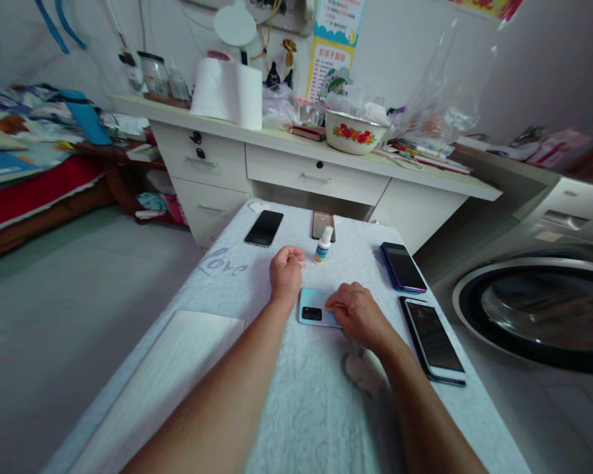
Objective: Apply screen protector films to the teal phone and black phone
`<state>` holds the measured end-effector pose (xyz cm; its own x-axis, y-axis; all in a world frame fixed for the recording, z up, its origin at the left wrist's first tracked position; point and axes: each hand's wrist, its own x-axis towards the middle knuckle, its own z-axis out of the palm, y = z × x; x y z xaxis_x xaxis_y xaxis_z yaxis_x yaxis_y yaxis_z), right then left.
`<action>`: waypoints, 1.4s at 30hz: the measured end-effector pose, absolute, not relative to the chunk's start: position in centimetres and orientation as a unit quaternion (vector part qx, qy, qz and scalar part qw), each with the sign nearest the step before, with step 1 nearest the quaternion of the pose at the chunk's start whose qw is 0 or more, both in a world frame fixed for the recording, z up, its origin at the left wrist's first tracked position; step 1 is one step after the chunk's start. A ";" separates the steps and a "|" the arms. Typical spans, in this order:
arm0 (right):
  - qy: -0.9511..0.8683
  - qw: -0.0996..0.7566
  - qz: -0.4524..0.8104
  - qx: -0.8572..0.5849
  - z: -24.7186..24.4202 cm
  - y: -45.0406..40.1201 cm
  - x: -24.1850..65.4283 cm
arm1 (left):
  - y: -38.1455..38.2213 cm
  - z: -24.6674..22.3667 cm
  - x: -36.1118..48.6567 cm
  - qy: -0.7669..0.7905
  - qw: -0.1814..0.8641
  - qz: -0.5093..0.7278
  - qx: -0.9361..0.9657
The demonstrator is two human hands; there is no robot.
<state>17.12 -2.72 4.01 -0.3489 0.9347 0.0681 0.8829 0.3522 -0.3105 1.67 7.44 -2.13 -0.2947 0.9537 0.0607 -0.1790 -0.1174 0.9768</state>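
Note:
A light blue smartphone [321,297] lies back up on the cloth-covered table, its dark camera block toward the left. My right hand [356,313] rests over the phone's right part, fingers bent and pressed together at its back; whatever they pinch is too small to name. Just beyond the phone's left end, my left hand [286,271] hovers or rests with its fingers curled closed, their contents hidden. A small white spray bottle [322,246] with a blue and yellow label stands upright right of my left hand, apart from it.
Around the table [301,408] lie a black phone [264,228], a brownish phone or case [323,225], a purple-edged phone [403,266] and a white phone [433,334] on a dark one. Behind stands a white desk [296,172]; at right, a washing machine [548,263].

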 end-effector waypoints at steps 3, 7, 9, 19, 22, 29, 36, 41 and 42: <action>-0.805 0.119 0.091 -0.574 3.8 -2.5 17.3 | 7.4 -2.1 1.7 0.491 0.448 0.636 0.392; -0.812 0.126 0.108 -0.559 3.8 -2.7 16.8 | 7.3 -1.8 1.7 0.492 0.446 0.635 0.395; -0.820 0.127 0.119 -0.545 3.9 -3.0 16.5 | 7.2 -1.7 1.7 0.494 0.444 0.634 0.397; -0.822 0.110 0.139 -0.541 4.9 -3.3 16.6 | 7.1 -1.6 1.7 0.494 0.442 0.634 0.398; -0.821 0.108 0.144 -0.542 5.2 -3.4 16.7 | 7.0 -1.6 1.7 0.498 0.437 0.632 0.402; -0.819 0.123 0.128 -0.546 4.2 -3.1 16.2 | 6.9 -1.5 1.7 0.507 0.426 0.621 0.419; -0.822 0.137 0.111 -0.541 3.7 -2.9 16.2 | 6.9 -1.4 1.7 0.514 0.420 0.618 0.422; -0.821 0.147 0.113 -0.540 3.8 -3.0 16.2 | 6.7 -1.0 1.7 0.522 0.418 0.612 0.422; -0.822 0.147 0.115 -0.538 3.7 -3.0 16.2 | 6.7 -0.9 1.7 0.523 0.418 0.611 0.422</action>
<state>16.22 -3.01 3.75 -0.3769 0.9186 0.1186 0.8508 0.3940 -0.3478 1.73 6.67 -0.95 -0.2935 0.9527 0.0791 -0.0690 -0.1036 0.9922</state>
